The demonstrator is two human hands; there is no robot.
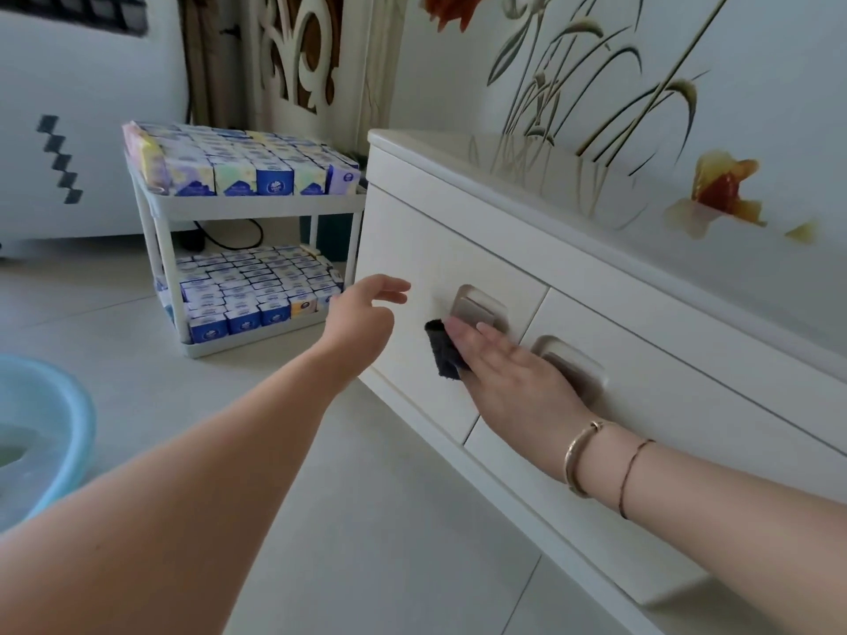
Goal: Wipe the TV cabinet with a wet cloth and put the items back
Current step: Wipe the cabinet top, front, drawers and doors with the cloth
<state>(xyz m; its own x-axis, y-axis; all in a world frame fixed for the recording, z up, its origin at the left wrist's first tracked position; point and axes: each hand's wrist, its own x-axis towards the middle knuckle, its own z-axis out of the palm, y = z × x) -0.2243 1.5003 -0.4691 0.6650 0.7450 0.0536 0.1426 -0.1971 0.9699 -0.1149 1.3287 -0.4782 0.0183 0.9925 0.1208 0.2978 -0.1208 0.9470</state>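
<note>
**Dark cloth pressed to the cabinet front**

At centre frame the right hand lay flat, fingers together, pressing a dark cloth against the white cabinet just beside a metal handle. The left hand hovered left of it, its grip loosely spread and empty. Two bracelets circled the right wrist. At upper left stood a two-shelf rack packed with small boxes. A blue basin sat at the left edge.
</note>
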